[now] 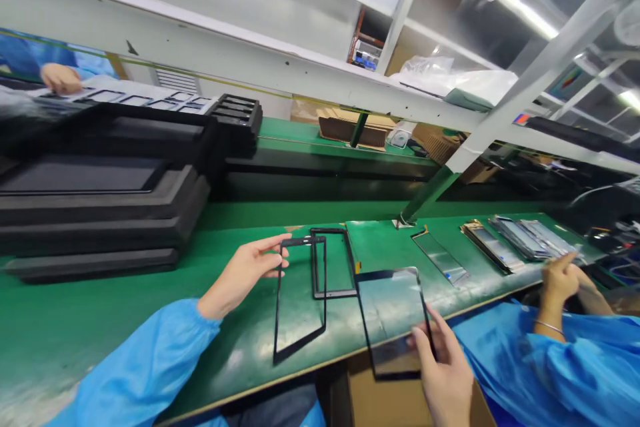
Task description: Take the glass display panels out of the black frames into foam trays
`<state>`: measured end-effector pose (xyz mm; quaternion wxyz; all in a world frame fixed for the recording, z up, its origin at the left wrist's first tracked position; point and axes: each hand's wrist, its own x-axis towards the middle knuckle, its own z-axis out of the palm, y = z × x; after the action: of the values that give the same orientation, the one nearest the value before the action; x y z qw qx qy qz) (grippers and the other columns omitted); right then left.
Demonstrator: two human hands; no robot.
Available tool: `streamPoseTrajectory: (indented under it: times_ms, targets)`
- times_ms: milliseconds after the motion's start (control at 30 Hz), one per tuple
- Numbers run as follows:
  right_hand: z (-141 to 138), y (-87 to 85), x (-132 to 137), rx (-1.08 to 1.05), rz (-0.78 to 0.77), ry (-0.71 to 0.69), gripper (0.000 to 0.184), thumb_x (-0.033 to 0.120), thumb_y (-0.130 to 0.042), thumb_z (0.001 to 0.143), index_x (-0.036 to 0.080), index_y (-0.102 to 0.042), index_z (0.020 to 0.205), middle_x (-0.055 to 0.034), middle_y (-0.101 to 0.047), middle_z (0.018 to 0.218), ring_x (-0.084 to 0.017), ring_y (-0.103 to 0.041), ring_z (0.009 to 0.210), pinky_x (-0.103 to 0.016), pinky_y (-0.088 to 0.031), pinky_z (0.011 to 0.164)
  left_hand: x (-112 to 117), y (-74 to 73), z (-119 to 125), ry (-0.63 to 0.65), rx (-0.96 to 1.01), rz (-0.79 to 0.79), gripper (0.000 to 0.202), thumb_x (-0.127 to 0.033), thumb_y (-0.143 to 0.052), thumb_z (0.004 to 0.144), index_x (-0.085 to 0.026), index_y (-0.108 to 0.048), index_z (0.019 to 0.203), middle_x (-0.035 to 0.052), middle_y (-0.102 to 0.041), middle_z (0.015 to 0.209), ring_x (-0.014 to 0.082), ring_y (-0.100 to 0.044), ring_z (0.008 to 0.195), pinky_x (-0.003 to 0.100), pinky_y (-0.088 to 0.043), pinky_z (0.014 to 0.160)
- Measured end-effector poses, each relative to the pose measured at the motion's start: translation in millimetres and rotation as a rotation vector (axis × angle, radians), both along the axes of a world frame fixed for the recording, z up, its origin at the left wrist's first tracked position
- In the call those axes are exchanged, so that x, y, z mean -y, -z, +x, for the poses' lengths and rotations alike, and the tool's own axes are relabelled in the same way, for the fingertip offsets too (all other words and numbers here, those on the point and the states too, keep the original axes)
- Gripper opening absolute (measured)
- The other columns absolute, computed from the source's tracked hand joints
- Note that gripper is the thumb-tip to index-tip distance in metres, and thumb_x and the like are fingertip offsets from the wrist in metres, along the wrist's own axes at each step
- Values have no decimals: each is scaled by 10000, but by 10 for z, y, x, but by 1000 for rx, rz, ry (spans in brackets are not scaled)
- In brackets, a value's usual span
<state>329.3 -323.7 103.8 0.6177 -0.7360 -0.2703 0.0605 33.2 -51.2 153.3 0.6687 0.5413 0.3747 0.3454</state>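
Observation:
My left hand [249, 273] pinches the top corner of a thin black rectangular frame [300, 297] and holds it up above the green bench [125, 307]. My right hand [445, 373] grips the near edge of a glossy screen panel with a black border [390, 310], tilted over the bench's front edge. A second black frame [333, 261] lies flat on the bench just behind the one I hold.
Stacks of black foam trays [100, 207] fill the left of the bench. Strips and panels [493, 247] lie in a row to the right. A co-worker's hands [563, 277] in blue sleeves work at the right; another person's hand [61, 77] shows far left.

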Motion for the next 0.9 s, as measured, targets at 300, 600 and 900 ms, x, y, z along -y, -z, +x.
streamPoseTrajectory:
  times_ms: [300, 600, 900]
  targets:
    - [-1177, 23, -585, -532, 117, -414, 615, 449, -924, 776, 226, -746, 1320, 10, -647, 800, -111, -532, 549, -200, -466, 415, 621, -26, -378, -99, 71, 104, 435, -316, -836, 830, -207, -827, 1251, 62, -778, 870, 192, -728, 758, 284, -646, 677]
    - [-1327, 83, -629, -508, 66, -446, 633, 447, -911, 788, 209, -724, 1344, -10, -663, 822, -143, -561, 614, -217, -487, 444, 713, -30, -463, -135, 106, 170, 343, -304, -856, 846, -284, -861, 1189, 40, -760, 836, 166, -693, 713, 236, -615, 650]
    - [-1417, 77, -582, -398, 30, -423, 628, 429, -849, 850, 221, -675, 1417, -39, -701, 904, -182, -623, 746, -285, -559, 623, 814, 39, -453, -83, 169, -74, 532, -442, -912, 800, -240, -817, 1284, 58, -777, 809, 171, -709, 688, 240, -626, 610]
